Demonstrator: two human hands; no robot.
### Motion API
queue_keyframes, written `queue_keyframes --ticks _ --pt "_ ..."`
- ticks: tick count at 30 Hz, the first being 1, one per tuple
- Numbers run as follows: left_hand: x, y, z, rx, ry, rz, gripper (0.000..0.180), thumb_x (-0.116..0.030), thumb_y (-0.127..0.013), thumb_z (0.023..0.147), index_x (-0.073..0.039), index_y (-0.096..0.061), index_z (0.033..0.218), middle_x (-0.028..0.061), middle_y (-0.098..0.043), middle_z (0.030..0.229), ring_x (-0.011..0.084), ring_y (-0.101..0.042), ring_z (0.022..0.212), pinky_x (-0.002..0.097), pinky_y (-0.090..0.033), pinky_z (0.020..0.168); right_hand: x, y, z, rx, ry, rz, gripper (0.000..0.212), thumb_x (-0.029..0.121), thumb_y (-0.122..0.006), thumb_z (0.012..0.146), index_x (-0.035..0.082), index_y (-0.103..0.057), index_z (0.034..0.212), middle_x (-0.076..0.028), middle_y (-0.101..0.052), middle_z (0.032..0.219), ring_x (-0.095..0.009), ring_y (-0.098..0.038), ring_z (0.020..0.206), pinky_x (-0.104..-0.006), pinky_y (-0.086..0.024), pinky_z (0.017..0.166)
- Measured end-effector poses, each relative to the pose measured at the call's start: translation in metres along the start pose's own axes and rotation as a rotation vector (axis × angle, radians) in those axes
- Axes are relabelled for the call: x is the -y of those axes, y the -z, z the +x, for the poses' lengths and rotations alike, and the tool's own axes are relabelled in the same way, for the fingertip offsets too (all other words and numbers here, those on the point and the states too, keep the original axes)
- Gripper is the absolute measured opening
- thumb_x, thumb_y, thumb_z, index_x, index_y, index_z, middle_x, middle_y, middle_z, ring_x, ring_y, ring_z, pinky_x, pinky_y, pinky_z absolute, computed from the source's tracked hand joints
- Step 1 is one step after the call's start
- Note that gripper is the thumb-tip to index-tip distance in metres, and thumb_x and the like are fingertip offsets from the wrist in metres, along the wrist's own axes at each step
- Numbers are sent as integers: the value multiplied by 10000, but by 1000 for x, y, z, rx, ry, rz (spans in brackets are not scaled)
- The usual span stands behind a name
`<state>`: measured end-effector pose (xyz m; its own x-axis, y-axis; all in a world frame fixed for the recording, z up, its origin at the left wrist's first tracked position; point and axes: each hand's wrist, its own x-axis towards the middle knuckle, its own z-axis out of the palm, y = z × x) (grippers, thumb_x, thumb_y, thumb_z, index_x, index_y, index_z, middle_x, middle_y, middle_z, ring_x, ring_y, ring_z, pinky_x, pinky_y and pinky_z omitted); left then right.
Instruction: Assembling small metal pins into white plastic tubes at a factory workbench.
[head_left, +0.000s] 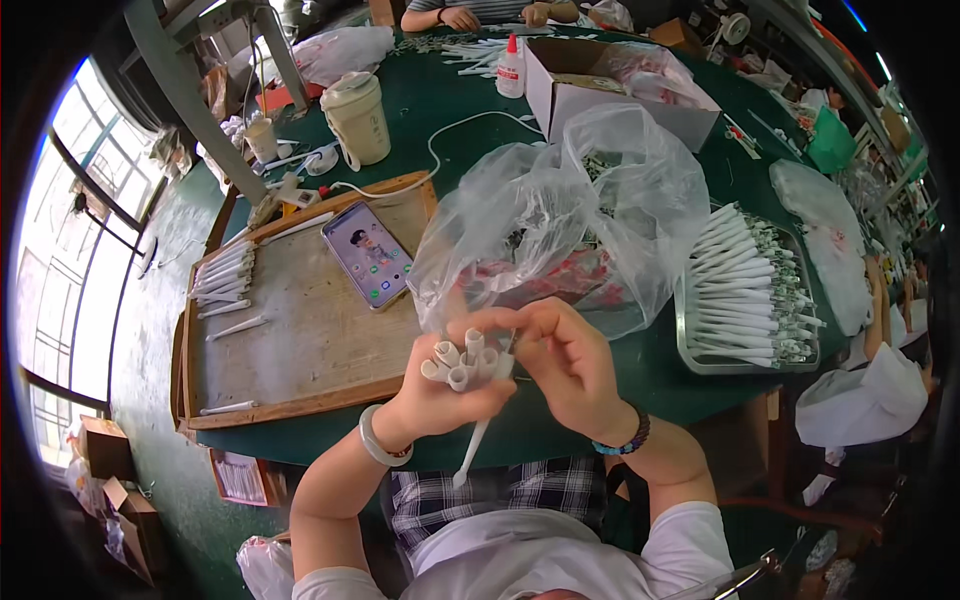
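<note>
My left hand (420,402) is closed around a bundle of white hollow tubes (462,362), their open ends facing up. One slim tapered white tube (472,452) slants down below the fingers. Right beside it, my right hand (578,378) has its thumb and forefinger pinched together at the bundle's right side; whatever lies between those fingertips is too small to make out. Just beyond both hands sits a clear plastic bag (510,215) with small metallic and reddish pieces inside.
At left, a wooden tray (300,345) bears white tubes (225,275) and a phone (367,254). A metal tray (690,362) of tubes with metallic ends (745,285) stands right. Farther back are a cup (356,120), glue bottle (510,70), white box (545,100) and another person's hands (460,18).
</note>
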<state>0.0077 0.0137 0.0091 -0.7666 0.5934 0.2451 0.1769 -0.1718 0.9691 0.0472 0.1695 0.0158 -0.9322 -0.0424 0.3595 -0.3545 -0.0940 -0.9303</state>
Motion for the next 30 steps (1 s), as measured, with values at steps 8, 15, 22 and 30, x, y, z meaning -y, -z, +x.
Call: queue_keyframes --ticks 8,15,22,30 --pt "8 2 -7 45 -103 -13 496 70 -624 632 8 -441 1090 78 -539 882 108 -540 663 204 -434 572 0 -2 -2 11 64 -55 62 14 -559 779 -8 -502 792 -91 -507 850 -161 -490 774 -245 -390 702" --pt "5 -11 -7 -68 -92 -149 421 35 -623 637 -14 -511 1039 -33 -510 730 22 -434 619 165 -354 534 2 -1 -4 20 56 -47 50 -1 -552 777 -4 -503 788 -100 -508 873 -146 -489 772 -231 -390 688" --pt "12 -9 -13 -105 -62 -165 417 38 -625 636 -11 -514 1034 -18 -521 796 37 -446 667 174 -366 578 1 -4 -5 19 39 -101 55 -7 -552 772 -5 -499 783 -97 -518 857 -155 -499 746 -238 -401 667" --pt "15 -4 -14 -57 -25 -107 423 78 -547 637 11 -444 1041 85 -536 789 116 -555 583 231 -474 517 -1 -6 -4 7 90 -141 63 -19 -557 763 -8 -497 780 -98 -520 844 -164 -504 734 -244 -405 662"
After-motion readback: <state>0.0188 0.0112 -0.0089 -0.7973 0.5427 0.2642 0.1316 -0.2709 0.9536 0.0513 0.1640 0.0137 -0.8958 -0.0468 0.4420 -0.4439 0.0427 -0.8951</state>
